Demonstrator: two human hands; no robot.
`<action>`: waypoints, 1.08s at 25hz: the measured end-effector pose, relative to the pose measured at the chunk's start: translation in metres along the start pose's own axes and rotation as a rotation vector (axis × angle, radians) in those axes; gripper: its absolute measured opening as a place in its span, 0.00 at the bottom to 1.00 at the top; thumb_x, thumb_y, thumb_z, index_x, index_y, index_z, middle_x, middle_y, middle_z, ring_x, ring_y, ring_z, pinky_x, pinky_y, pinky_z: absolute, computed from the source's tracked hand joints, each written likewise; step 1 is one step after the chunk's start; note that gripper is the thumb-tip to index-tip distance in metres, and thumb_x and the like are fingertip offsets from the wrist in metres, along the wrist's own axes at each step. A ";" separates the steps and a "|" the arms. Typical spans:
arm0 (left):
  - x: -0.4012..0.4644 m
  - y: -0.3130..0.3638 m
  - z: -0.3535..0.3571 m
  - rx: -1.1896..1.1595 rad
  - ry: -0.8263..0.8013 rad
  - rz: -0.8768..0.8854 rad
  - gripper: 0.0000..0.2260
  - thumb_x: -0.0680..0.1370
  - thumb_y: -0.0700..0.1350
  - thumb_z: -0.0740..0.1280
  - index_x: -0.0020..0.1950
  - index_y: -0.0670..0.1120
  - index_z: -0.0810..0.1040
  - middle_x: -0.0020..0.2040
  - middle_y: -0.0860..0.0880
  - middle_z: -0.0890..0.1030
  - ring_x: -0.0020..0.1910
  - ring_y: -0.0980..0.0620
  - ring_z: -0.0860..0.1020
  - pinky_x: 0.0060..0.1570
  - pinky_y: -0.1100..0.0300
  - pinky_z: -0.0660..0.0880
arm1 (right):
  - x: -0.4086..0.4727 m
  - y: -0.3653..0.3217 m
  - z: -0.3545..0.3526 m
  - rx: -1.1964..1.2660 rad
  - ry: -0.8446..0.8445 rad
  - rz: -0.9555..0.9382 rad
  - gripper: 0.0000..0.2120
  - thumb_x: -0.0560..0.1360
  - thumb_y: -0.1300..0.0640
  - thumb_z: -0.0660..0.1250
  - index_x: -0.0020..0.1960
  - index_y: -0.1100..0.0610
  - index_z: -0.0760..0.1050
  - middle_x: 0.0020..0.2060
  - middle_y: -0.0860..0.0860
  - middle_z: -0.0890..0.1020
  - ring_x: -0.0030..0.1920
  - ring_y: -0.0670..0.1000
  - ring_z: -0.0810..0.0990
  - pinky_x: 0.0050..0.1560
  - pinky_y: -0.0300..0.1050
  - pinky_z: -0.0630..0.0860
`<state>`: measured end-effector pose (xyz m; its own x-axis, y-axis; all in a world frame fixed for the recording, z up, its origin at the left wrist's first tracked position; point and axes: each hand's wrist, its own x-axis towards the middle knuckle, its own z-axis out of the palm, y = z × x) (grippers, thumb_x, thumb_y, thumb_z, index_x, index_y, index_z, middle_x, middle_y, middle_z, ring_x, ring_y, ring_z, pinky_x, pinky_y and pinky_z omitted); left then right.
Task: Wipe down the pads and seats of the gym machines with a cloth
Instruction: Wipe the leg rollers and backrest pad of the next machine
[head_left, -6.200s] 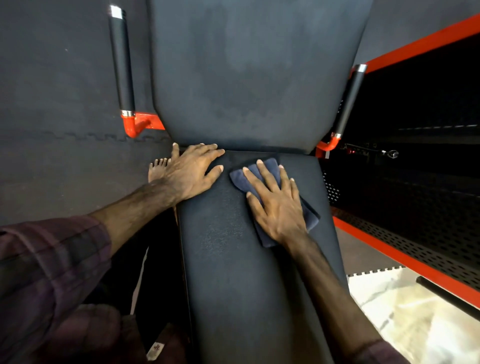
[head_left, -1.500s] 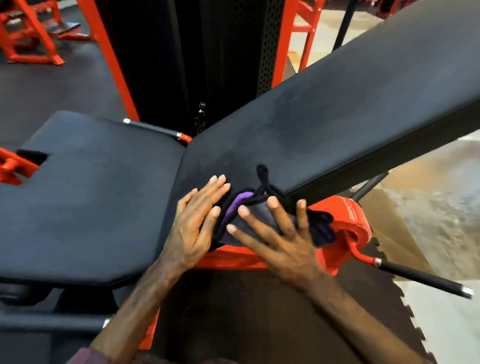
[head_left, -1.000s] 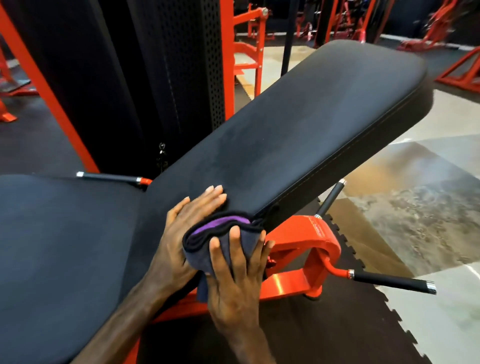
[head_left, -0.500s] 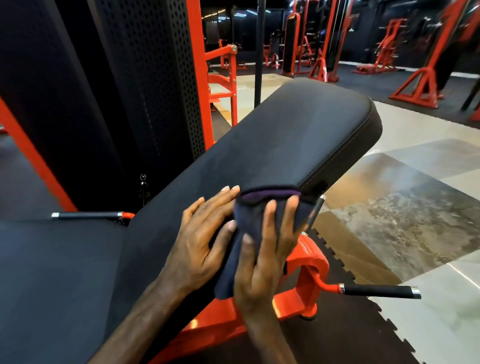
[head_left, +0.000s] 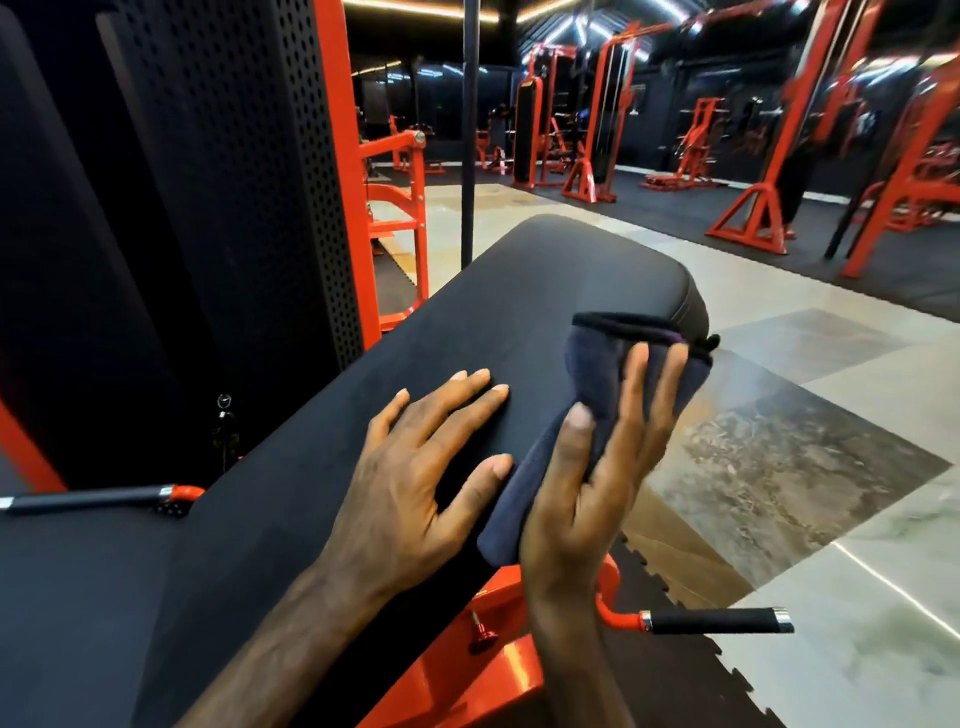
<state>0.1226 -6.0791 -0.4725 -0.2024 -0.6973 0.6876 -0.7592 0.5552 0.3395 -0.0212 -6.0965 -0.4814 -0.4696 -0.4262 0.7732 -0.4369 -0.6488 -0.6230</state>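
Right hand (head_left: 597, 488) presses the dark cloth (head_left: 587, 415) with straight fingers against the back pad's (head_left: 467, 322) right edge (cloth draped over the side). Left hand (head_left: 415, 478) spread flat on the pad just beside it.

left hand (head_left: 415, 483): flat, fingers spread, palm down | right hand (head_left: 597, 467): fingers straight, pressing sideways
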 end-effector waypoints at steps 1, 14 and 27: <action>-0.001 -0.001 0.000 -0.009 0.000 -0.004 0.25 0.84 0.59 0.63 0.80 0.55 0.70 0.81 0.59 0.67 0.81 0.58 0.63 0.77 0.36 0.62 | -0.008 0.002 0.001 -0.007 0.002 0.017 0.29 0.84 0.66 0.62 0.83 0.59 0.60 0.85 0.56 0.57 0.85 0.57 0.53 0.82 0.63 0.56; 0.031 -0.007 0.002 -0.087 0.014 0.036 0.37 0.75 0.73 0.66 0.80 0.60 0.68 0.81 0.65 0.64 0.81 0.61 0.61 0.79 0.38 0.61 | 0.034 0.000 -0.007 -0.032 -0.056 0.027 0.28 0.85 0.56 0.60 0.84 0.55 0.60 0.86 0.48 0.54 0.86 0.51 0.48 0.84 0.60 0.51; 0.030 -0.010 0.003 -0.120 0.021 -0.023 0.39 0.73 0.77 0.66 0.80 0.63 0.67 0.82 0.66 0.62 0.82 0.62 0.57 0.81 0.36 0.56 | 0.217 -0.002 -0.008 -0.350 -0.817 -0.050 0.18 0.78 0.43 0.63 0.67 0.38 0.78 0.64 0.38 0.82 0.66 0.45 0.79 0.71 0.58 0.74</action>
<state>0.1222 -6.1074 -0.4573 -0.1717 -0.7013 0.6919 -0.6835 0.5906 0.4290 -0.1285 -6.1828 -0.3131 0.1922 -0.8058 0.5602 -0.7146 -0.5062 -0.4829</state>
